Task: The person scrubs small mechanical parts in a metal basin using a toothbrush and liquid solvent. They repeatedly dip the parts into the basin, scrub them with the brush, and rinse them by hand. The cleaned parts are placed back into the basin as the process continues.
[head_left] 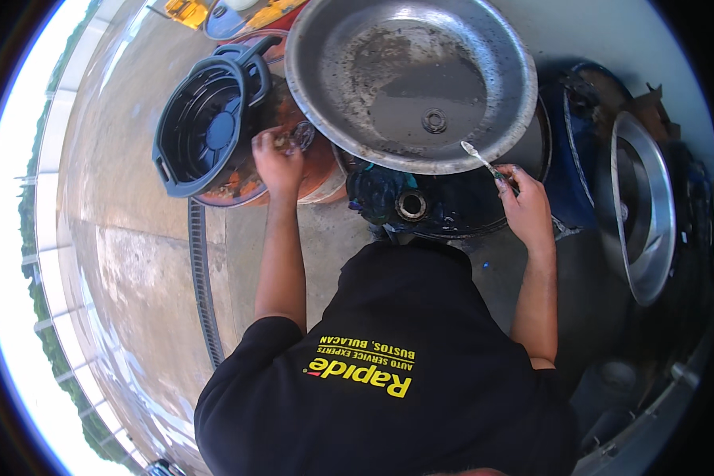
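Observation:
My left hand [278,165] is closed at the fingertips on a dark, round, bearing-like metal part [302,136], over the rusty orange drum top beside the basin. My right hand [525,202] grips a toothbrush [481,160], its pale bristle end pointing up and left at the near rim of a large metal basin [331,119]. Dark, dirty liquid lies in the bottom of that basin, and a ring-shaped bearing [434,120] sits there. Closer to me, a round metal ring [411,205] rests on the dark drum top, next to a dark, blue-stained rag [370,190].
A black plastic drain pan [170,147] stands on the orange drum [321,178] at the left. Blue drums [573,151] and a second metal basin [665,206], tipped on its side, are at the right. A floor grate [202,278] runs along the concrete.

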{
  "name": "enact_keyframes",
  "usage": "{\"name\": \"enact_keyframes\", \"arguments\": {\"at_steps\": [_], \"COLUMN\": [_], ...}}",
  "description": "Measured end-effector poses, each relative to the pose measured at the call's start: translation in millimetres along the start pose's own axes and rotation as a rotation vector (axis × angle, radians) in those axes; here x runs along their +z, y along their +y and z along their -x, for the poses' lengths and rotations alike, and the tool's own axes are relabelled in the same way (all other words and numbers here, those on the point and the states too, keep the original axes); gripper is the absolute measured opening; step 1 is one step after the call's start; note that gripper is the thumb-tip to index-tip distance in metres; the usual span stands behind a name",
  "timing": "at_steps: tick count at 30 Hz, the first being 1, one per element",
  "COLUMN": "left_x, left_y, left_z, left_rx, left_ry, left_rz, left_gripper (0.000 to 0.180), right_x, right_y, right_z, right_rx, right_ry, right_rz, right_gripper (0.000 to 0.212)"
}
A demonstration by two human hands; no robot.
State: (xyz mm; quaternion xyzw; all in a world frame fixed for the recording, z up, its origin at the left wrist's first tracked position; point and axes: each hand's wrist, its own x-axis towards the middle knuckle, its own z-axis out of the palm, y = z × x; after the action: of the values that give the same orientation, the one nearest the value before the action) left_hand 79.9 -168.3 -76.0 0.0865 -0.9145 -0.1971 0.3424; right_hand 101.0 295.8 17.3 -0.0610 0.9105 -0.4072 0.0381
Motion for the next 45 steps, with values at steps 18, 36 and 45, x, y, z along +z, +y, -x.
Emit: {"name": "enact_keyframes", "arguments": {"at_steps": [18,36,45], "left_x": [190.3,134.6,99.7], "left_y": [238.2,196.5,226.1], "left_z": [-50.9,-95.7,-79.9], "left_rx": [0.954,-0.613,-0.777], "left_ry": [-1.258,-1.447,-1.072], "left_rz": [-0.361,1.248,1.315], "left_gripper": [0.055,0.055,0.067], "right_x": [-20.8,7.9,56.1], "right_y": [34.9,0.7,-37.0], "right_z": [31.4,-30.7,-53.5], "right_rx": [0.116,-0.125,-0.212], "right_ry": [0.185,0.213,0.215], "right_rz": [-0.056,-0.034,0.025], "right_gripper": [0.020,0.026,0.034]}}
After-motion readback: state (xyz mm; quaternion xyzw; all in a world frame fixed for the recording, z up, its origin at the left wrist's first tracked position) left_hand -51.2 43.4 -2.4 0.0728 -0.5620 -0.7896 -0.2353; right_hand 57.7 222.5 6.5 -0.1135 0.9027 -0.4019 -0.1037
